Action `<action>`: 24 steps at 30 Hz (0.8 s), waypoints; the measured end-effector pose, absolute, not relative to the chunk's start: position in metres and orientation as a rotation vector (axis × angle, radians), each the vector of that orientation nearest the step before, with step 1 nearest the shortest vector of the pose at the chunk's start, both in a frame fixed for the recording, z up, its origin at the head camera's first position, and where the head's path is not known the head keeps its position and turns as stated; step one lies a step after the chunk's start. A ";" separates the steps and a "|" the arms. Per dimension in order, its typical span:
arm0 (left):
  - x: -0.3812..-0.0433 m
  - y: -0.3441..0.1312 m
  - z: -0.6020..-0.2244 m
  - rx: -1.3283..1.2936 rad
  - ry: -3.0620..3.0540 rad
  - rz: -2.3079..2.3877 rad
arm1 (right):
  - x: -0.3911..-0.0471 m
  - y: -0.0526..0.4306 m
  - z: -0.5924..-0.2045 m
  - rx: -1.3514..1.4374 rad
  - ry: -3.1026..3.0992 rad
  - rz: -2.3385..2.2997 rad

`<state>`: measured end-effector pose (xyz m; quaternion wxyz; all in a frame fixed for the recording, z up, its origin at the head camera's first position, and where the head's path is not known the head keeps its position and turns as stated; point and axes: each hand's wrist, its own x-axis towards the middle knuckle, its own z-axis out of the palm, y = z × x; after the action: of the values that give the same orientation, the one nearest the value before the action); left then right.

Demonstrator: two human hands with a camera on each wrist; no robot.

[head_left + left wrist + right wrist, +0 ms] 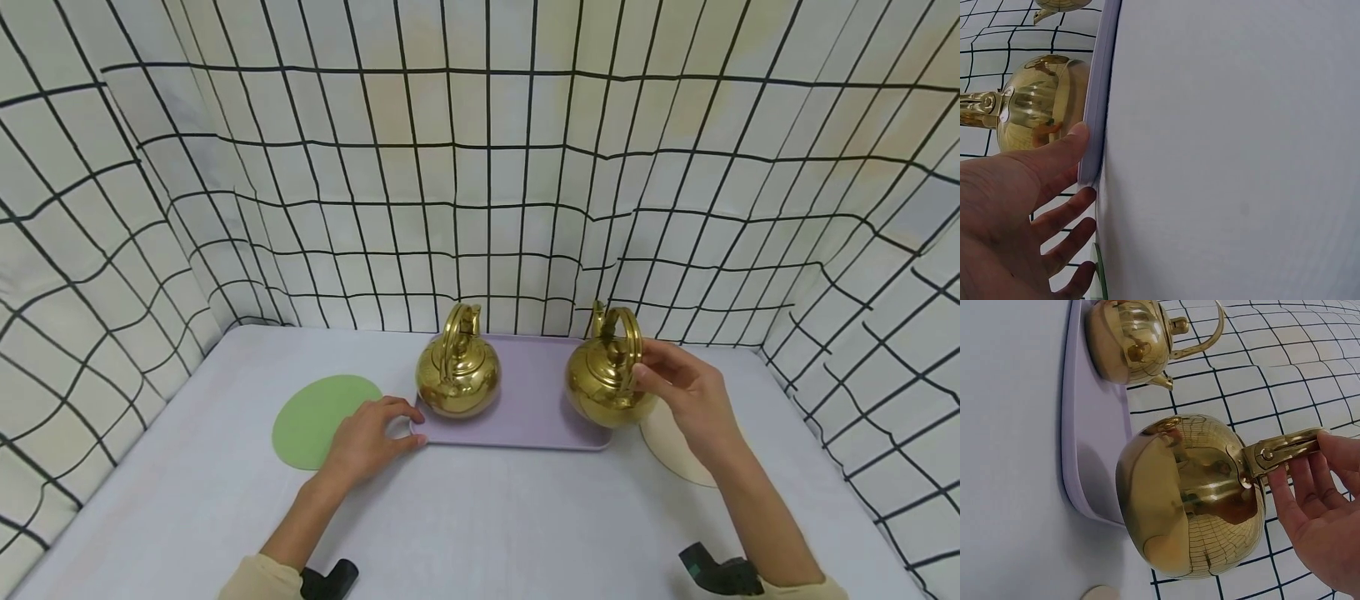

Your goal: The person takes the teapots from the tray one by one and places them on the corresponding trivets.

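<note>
A lilac tray (528,408) lies on the white table, with a gold teapot (457,379) standing on its left part. My left hand (367,437) pinches the tray's near left corner between thumb and fingers; in the left wrist view the thumb (1075,137) presses on the rim. My right hand (693,400) grips the upright handle (1282,451) of a second gold teapot (600,387). That teapot is held up at the tray's right end, and the right wrist view shows its base apart from the tray.
Beside the tray on the left lies a green round mat (315,425), partly behind my left hand. A cream round mat (675,450) lies at the right, partly under my right arm. White walls with a black grid (487,175) enclose the table's back and sides.
</note>
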<state>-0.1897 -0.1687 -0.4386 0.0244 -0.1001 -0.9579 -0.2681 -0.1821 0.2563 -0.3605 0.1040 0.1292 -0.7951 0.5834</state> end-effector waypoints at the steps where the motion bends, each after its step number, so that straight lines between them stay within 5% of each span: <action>1: -0.190 -0.169 -0.439 -0.309 -2.963 -0.828 | -0.182 0.257 -0.360 0.384 -2.339 1.727; 24: -0.189 -0.168 -0.439 -0.289 -2.978 -0.834 | -0.175 0.279 -0.360 0.344 -2.315 1.720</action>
<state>-0.1891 -0.1675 -0.4386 0.0178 -0.0931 -0.9586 -0.2686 -0.1746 0.2791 -0.3598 0.1183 0.1177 -0.7914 0.5881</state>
